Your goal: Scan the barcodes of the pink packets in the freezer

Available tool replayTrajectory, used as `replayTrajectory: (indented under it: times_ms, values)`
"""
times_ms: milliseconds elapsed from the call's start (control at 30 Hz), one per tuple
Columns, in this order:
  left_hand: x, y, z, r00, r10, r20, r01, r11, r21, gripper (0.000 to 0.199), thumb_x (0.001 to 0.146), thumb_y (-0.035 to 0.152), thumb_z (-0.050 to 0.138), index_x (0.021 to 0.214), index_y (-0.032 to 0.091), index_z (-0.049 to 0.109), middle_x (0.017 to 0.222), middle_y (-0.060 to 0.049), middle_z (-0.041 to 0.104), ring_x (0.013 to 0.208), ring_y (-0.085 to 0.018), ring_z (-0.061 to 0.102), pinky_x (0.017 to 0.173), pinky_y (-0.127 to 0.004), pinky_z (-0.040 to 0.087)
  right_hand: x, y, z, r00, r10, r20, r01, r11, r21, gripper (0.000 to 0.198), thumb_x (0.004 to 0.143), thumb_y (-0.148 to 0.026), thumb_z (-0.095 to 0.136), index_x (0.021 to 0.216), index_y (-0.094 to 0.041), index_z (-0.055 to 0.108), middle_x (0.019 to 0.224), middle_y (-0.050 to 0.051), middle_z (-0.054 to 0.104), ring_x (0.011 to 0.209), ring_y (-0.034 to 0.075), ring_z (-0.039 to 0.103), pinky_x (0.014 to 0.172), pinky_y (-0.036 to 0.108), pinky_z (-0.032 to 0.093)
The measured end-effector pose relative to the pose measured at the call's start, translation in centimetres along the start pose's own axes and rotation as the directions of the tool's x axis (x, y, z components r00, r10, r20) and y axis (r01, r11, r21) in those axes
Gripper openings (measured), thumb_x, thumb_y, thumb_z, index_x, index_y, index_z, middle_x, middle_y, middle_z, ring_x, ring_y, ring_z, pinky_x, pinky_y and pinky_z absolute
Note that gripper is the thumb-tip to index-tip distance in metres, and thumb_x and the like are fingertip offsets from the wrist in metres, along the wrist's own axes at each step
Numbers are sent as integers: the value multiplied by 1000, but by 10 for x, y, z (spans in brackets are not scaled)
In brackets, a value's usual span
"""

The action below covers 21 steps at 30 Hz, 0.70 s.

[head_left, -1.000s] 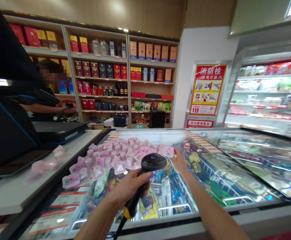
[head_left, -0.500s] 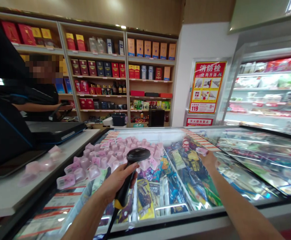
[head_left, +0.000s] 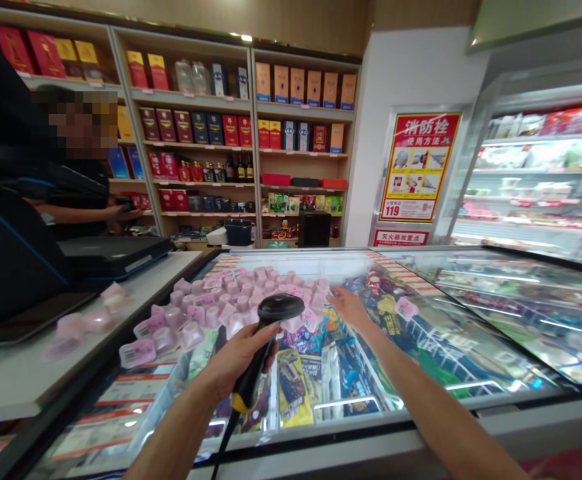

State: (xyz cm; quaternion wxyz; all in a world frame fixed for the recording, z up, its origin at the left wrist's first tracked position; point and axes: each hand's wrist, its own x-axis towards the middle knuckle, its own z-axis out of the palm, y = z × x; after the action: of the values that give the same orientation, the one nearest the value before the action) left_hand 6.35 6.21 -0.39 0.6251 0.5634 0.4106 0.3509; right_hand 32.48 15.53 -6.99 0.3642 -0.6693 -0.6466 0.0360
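Observation:
My left hand [head_left: 243, 357] is wrapped around the handle of a black and yellow barcode scanner [head_left: 281, 307], its head above the freezer's glass lid and its cord hanging down. My right hand [head_left: 348, 308] reaches over the lid with fingers stretched out at the right edge of a pile of pink plastic cups [head_left: 243, 293]. Whether its fingertips touch a cup is hard to make out. A single pink cup with a barcode label [head_left: 407, 308] lies apart on the glass, right of my right hand.
Below the glass are wrapped ice creams [head_left: 293, 387] in baskets. A white counter [head_left: 5, 393] at left bears several pink cups [head_left: 98, 320] and black checkout equipment [head_left: 115, 257]. Behind it, a person [head_left: 85, 207] holds a dark object. Stocked shelves [head_left: 195, 137] line the back wall.
My right hand has let go of the labelled pink cup on the right side of the glass and moved left to the pile. My left hand still holds the scanner.

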Motion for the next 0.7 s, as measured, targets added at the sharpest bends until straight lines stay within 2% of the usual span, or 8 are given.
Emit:
replayTrajectory:
  times_ms: [133, 233, 300, 367, 400, 467, 567, 700]
  values:
    - [-1, -1, -2, 1000, -25, -6, 25, 999, -21, 28, 68, 43, 53, 70, 15, 49, 55, 2, 52, 45, -7, 46, 43, -19, 34, 3, -17, 26, 999, 26, 31, -27, 999, 45, 34, 67, -38, 50, 95, -20, 58, 69, 3, 62, 67, 17, 56, 62, 26, 38]
    - [-3, -1, -5, 999, -37, -19, 36, 999, -33, 29, 67, 43, 53, 71, 15, 49, 55, 3, 52, 45, -7, 46, 43, -19, 34, 4, -17, 25, 985, 171, -18, -161, 955, 248, 26, 59, -33, 57, 80, -19, 60, 56, 0, 56, 57, 15, 53, 54, 24, 36]
    - [-5, 1, -6, 999, -35, -22, 35, 999, -30, 29, 66, 44, 54, 70, 15, 49, 54, 3, 52, 44, -7, 45, 43, -20, 34, 4, -14, 17, 944, 328, 17, -280, 776, 565, 22, 58, -36, 56, 72, -18, 57, 50, -2, 52, 50, 12, 49, 49, 23, 35]
    - [-6, 3, -6, 1000, -21, -5, 21, 1000, -17, 29, 65, 44, 54, 68, 15, 49, 53, 3, 51, 43, -7, 45, 43, -20, 34, 3, -11, 8, 898, 425, 112, -338, 505, 794, 22, 62, -40, 52, 67, -19, 52, 48, -3, 50, 45, 11, 46, 45, 22, 34]
    - [-7, 4, -5, 1000, -11, 10, 11, 1000, -8, 29, 65, 43, 55, 68, 15, 49, 54, 3, 52, 44, -7, 45, 43, -20, 34, 3, -10, 3, 882, 442, 164, -351, 385, 854, 23, 63, -42, 50, 65, -19, 51, 48, -3, 50, 44, 10, 45, 44, 22, 34]
    - [-7, 6, -3, 998, 12, 56, -13, 1000, 9, 29, 66, 43, 54, 67, 15, 49, 55, 2, 52, 45, -7, 45, 44, -20, 34, 3, -9, -3, 864, 444, 237, -364, 224, 904, 23, 63, -41, 51, 61, -19, 48, 47, -3, 51, 43, 9, 45, 44, 21, 35]
    - [-7, 8, 3, 994, 35, 106, -39, 999, 30, 29, 68, 43, 52, 67, 15, 47, 55, 3, 51, 44, -6, 44, 44, -19, 33, 3, -10, -4, 843, 441, 307, -375, 73, 924, 19, 62, -37, 54, 59, -19, 48, 45, -3, 51, 42, 8, 45, 44, 20, 35]
    - [-6, 11, 12, 992, 34, 118, -36, 999, 8, 28, 67, 42, 53, 71, 16, 47, 54, 4, 50, 44, -6, 44, 44, -19, 33, 0, -14, 0, 845, 438, 305, -387, 109, 916, 17, 63, -35, 52, 59, -19, 48, 45, -3, 52, 43, 9, 46, 44, 20, 35]
